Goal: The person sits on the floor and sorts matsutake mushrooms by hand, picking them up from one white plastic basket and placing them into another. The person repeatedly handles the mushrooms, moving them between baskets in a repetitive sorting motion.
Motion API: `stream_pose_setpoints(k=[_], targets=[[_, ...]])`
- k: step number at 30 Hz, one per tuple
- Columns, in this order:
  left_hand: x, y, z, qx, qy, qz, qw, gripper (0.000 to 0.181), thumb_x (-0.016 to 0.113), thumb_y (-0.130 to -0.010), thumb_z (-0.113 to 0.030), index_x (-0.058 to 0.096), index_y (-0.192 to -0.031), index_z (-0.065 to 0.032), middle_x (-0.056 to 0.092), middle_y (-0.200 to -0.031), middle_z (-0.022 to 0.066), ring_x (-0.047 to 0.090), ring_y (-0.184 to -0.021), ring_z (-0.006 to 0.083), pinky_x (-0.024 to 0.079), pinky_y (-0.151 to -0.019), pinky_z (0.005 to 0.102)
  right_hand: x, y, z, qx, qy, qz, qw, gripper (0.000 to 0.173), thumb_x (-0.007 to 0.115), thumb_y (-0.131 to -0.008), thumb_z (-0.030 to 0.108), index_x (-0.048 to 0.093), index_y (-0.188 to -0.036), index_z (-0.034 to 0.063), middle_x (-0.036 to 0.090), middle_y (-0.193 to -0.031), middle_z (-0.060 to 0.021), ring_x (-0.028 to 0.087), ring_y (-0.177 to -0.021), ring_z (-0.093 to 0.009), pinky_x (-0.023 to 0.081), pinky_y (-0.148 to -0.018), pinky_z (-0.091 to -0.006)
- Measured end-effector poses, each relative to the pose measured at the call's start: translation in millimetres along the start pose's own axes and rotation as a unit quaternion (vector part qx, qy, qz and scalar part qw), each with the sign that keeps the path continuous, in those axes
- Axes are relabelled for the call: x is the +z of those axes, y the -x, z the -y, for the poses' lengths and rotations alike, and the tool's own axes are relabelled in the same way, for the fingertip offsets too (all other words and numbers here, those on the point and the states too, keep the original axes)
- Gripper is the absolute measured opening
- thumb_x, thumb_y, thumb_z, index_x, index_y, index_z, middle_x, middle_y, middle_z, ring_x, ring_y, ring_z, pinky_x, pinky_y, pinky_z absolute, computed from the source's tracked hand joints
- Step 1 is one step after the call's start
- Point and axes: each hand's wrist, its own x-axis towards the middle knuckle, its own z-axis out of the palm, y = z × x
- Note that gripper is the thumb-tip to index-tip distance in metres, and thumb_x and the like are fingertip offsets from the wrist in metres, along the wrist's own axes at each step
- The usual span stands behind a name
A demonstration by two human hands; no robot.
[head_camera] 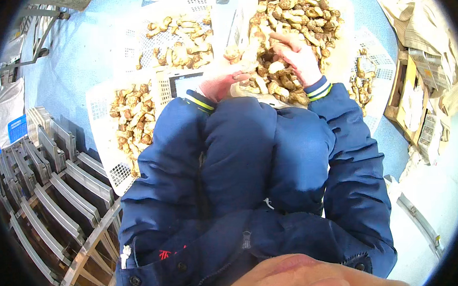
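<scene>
Brown-capped mushrooms [308, 18] with pale stems fill a large white basket [342, 5] in front of my knees. My right hand [296, 58] reaches into this heap with its fingers bent over the mushrooms; whether it grips one I cannot tell. My left hand [225, 79] is at the near left edge of the heap, palm partly up, with a pale mushroom [233, 53] at its fingertips. Strong glare hides how the fingers close on it. More mushrooms lie in a perforated white basket [131, 51] ahead on the left and in another [99, 107] beside my left sleeve.
A perforated white basket [379, 53] with fewer mushrooms stands on the right. Beyond it are a wooden pallet [399, 95] and beige cloth [420, 20]. Metal frames [72, 182] stand close by on the left, near a blue crate [17, 129]. The floor [92, 45] is blue.
</scene>
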Motion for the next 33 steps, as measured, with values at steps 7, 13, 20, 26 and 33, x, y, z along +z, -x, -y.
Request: stream_pose_setpoints(k=[7, 13, 20, 26, 33], targets=[[-5, -6, 12, 0.062, -0.047, -0.022, 0.997, 0.038, 0.057, -0.089, -0.005, 0.052, -0.126, 0.0011, 0.059, -0.123, 0.0128, 0.058, -0.114, 0.0221, 0.048, -0.097, 0.0367, 20, 2, 16, -0.216, 0.473, 0.000, 0.854, 0.033, 0.067, -0.085, 0.022, 0.065, -0.115, 0.0091, 0.064, -0.093, -0.0066, 0.059, -0.079, -0.017, 0.048, -0.067, -0.0283], [-3, -6, 13, 0.073, 0.158, 0.020, 0.985, 0.039, 0.062, -0.090, -0.010, 0.051, -0.126, -0.0018, 0.062, -0.114, 0.0102, 0.062, -0.103, 0.0185, 0.051, -0.092, 0.0362, 28, -10, 3, -0.396, 0.586, -0.067, 0.704, 0.023, 0.066, -0.082, 0.026, 0.067, -0.103, 0.0143, 0.061, -0.091, -0.0065, 0.061, -0.082, -0.026, 0.050, -0.067, -0.0349], [-7, -11, 16, 0.125, -0.054, -0.038, 0.990, 0.025, 0.059, -0.092, -0.008, 0.060, -0.115, 0.0005, 0.065, -0.109, 0.0100, 0.063, -0.098, 0.0186, 0.051, -0.085, 0.0300, 36, -12, 6, -0.335, 0.565, 0.025, 0.753, 0.016, 0.064, -0.083, 0.023, 0.066, -0.095, 0.0127, 0.058, -0.076, -0.0078, 0.060, -0.077, -0.025, 0.047, -0.064, -0.0348], [-15, -9, 22, 0.202, -0.235, -0.027, 0.950, 0.032, 0.059, -0.091, -0.010, 0.057, -0.120, 0.0025, 0.064, -0.114, 0.0144, 0.062, -0.105, 0.0247, 0.049, -0.092, 0.0357, 29, -5, 9, -0.241, 0.379, -0.100, 0.888, 0.022, 0.063, -0.085, 0.023, 0.068, -0.099, 0.0074, 0.063, -0.080, -0.0088, 0.059, -0.071, -0.022, 0.047, -0.064, -0.0314], [-15, -15, 20, 0.186, -0.203, -0.047, 0.960, 0.038, 0.060, -0.090, -0.007, 0.051, -0.127, 0.0008, 0.063, -0.115, 0.0105, 0.061, -0.103, 0.0185, 0.049, -0.091, 0.0312, 28, -9, 2, -0.248, 0.515, -0.066, 0.818, 0.032, 0.062, -0.086, 0.039, 0.067, -0.102, 0.0112, 0.065, -0.086, -0.0076, 0.062, -0.078, -0.024, 0.048, -0.067, -0.0351]])
